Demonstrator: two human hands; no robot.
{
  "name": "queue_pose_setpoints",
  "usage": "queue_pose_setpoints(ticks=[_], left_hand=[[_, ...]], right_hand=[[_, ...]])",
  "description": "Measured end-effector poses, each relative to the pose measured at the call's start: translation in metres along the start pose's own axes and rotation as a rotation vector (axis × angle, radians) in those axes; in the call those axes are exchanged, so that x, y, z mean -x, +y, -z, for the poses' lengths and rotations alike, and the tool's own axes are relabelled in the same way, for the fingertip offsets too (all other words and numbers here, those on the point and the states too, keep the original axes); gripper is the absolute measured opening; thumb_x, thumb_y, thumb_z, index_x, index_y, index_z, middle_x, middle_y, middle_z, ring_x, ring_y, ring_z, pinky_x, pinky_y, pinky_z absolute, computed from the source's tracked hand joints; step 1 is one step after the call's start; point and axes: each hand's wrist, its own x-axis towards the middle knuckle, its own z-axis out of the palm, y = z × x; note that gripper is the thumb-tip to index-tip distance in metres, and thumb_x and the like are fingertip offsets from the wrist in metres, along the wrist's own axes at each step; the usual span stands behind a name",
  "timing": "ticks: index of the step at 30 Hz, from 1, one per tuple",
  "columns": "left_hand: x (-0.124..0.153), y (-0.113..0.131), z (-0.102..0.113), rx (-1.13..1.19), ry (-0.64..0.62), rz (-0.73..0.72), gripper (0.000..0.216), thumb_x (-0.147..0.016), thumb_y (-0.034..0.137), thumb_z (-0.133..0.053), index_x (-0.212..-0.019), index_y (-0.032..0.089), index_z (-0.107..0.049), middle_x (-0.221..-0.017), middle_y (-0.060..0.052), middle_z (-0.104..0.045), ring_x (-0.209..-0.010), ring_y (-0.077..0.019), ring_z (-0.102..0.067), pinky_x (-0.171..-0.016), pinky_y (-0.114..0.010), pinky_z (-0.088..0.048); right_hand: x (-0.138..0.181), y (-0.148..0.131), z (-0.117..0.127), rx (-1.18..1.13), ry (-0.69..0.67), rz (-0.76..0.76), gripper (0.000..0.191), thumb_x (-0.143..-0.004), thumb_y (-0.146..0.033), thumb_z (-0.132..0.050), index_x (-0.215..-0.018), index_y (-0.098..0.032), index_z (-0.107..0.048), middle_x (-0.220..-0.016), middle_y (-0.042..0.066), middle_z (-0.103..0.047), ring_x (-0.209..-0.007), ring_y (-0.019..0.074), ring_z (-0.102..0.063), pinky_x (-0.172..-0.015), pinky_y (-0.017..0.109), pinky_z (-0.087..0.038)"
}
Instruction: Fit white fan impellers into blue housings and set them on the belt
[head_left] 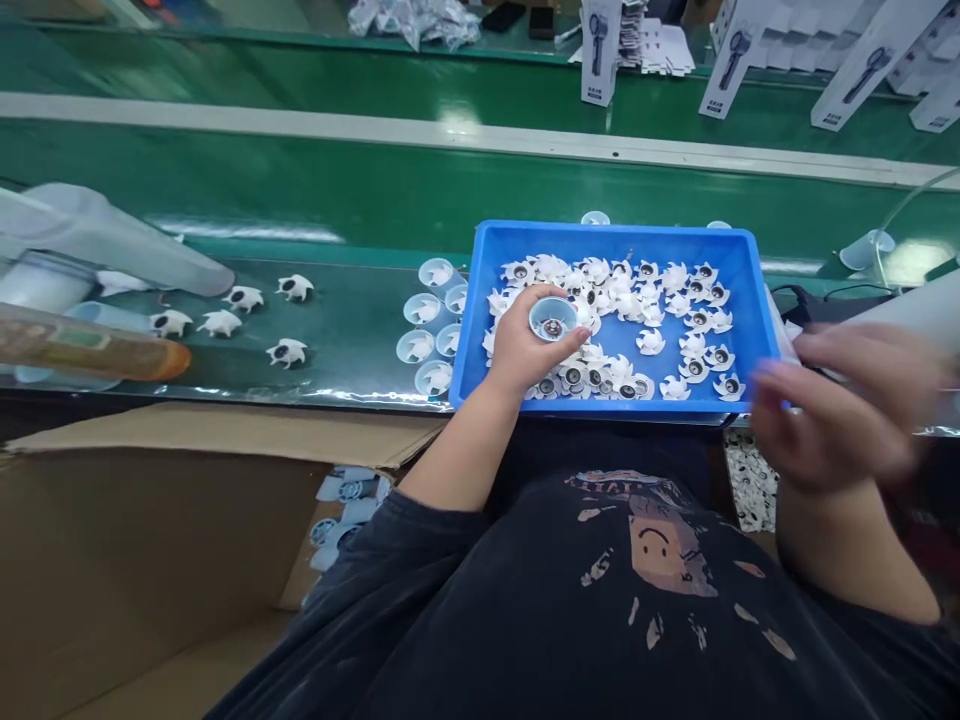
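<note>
Left of the rectangular blue plastic tray [615, 232], a cluster of pale-blue plastic cups [403, 348] stands on the dark green desk [360, 340], with white curved-blade plastic fan wheels [651, 342] showing inside. Those cups look done, so the work seems partway: many loose wheels lie in the tray, and five more sit farther left on the desk. The round, open-mouthed light-blue plastic cup [553, 306] in hand shows a coppery core and no white wheel, so it appears unfinished. It lies within the person's left grip [519, 342], thumb and fingers curled around its sides, above the tray's left half. The right grip [847, 405], blurred beyond the near right corner, is half-curled; whether it holds anything cannot be told.
</note>
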Motion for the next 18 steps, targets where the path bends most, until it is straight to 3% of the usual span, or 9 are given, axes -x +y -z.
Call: queue_pose_setpoints(ticks=[1, 3, 6, 9, 12, 18], left_hand=[[0.0, 0.001, 0.0, -0.027, -0.007, -0.002, 0.042, -0.072, 0.044, -0.077, -0.102, 0.023, -0.057, -0.106, -0.005, -0.066, -0.097, -0.0226, -0.064, -0.089, -0.04, -0.051], [0.0, 0.001, 0.0, -0.065, -0.015, -0.01, 0.043, -0.071, 0.041, -0.078, -0.103, 0.023, -0.055, -0.108, -0.004, -0.065, -0.099, -0.0227, -0.063, -0.09, -0.038, -0.051], [-0.001, 0.0, 0.001, -0.098, -0.012, 0.019, 0.05, -0.069, 0.04, -0.079, -0.106, 0.024, -0.05, -0.111, -0.004, -0.061, -0.102, -0.0228, -0.061, -0.088, -0.036, -0.051], [-0.001, -0.001, 0.0, -0.107, -0.028, 0.096, 0.058, -0.066, 0.039, -0.081, -0.11, 0.025, -0.045, -0.114, -0.003, -0.058, -0.103, -0.0235, -0.06, -0.087, -0.037, -0.05], [-0.001, -0.002, -0.002, -0.087, -0.053, 0.119, 0.064, -0.066, 0.033, -0.079, -0.116, 0.025, -0.04, -0.118, -0.005, -0.056, -0.105, -0.0244, -0.06, -0.089, -0.038, -0.05], [-0.003, -0.003, -0.006, -0.063, -0.067, 0.085, 0.051, -0.07, 0.028, -0.071, -0.114, 0.021, -0.047, -0.119, -0.009, -0.06, -0.11, -0.0271, -0.06, -0.096, -0.043, -0.048]], right_hand=[[-0.011, -0.004, -0.01, 0.103, -0.114, -0.001, 0.03, -0.096, -0.047, -0.045, -0.107, -0.029, -0.066, -0.11, 0.007, -0.061, -0.108, 0.0261, -0.054, -0.098, 0.046, -0.041], [-0.036, -0.007, -0.035, 0.416, -0.564, -0.085, 0.034, -0.099, -0.023, -0.037, -0.121, -0.023, -0.062, -0.126, 0.008, -0.056, -0.117, 0.0251, -0.051, -0.097, 0.041, -0.043], [-0.065, -0.003, -0.07, 0.5, -0.806, -0.118, 0.029, -0.094, -0.017, -0.044, -0.115, -0.017, -0.064, -0.117, 0.012, -0.059, -0.102, 0.0269, -0.059, -0.082, 0.037, -0.047], [-0.072, 0.001, -0.087, 0.521, -0.86, -0.12, 0.028, -0.093, -0.016, -0.047, -0.115, -0.014, -0.063, -0.113, 0.014, -0.058, -0.096, 0.0264, -0.06, -0.078, 0.035, -0.047], [-0.068, 0.0, -0.09, 0.534, -0.84, -0.165, 0.029, -0.095, -0.013, -0.042, -0.117, -0.012, -0.06, -0.115, 0.014, -0.056, -0.1, 0.0238, -0.059, -0.084, 0.036, -0.047], [-0.063, -0.007, -0.096, 0.444, -0.764, -0.426, 0.024, -0.094, -0.022, -0.054, -0.112, -0.009, -0.06, -0.112, 0.013, -0.058, -0.102, 0.0219, -0.058, -0.088, 0.04, -0.05]])
